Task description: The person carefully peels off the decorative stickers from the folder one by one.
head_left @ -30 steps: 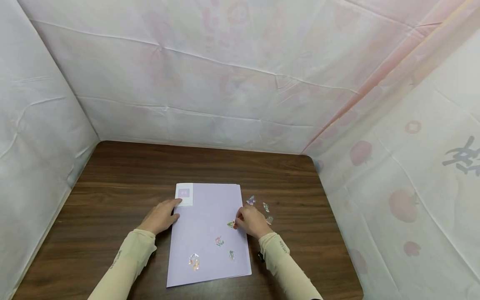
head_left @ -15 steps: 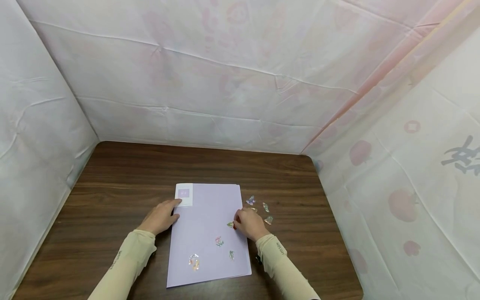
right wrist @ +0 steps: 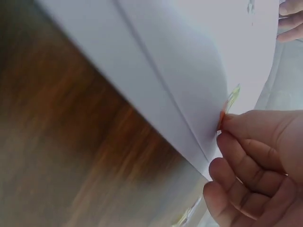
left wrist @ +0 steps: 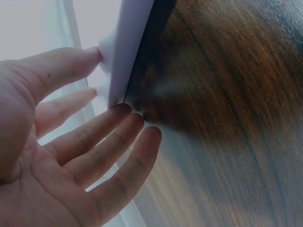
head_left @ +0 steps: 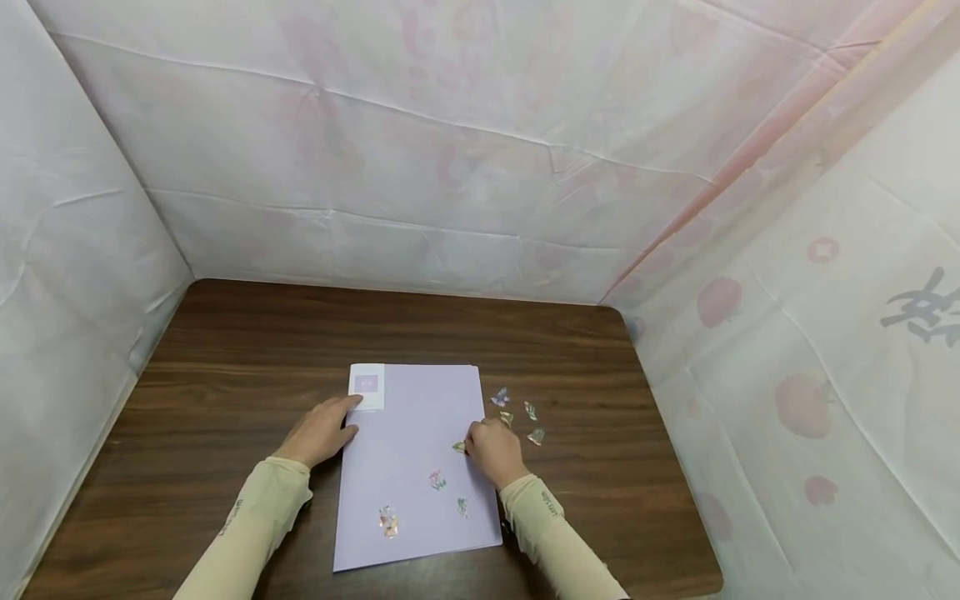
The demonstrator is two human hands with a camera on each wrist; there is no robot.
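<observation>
At folder (head_left: pixel 408 467) edges, both hands (head_left: pixel 493 450).

Your head view is evenly and softly lit through the white sheeting, with faint shadows and wide-angle bending at the edges. Both wrist views are blurred: the left hand (left wrist: pixel 57 156) sits dim against bright backlight, and the wooden table (right wrist: pixel 61 142) smears out of focus.
</observation>
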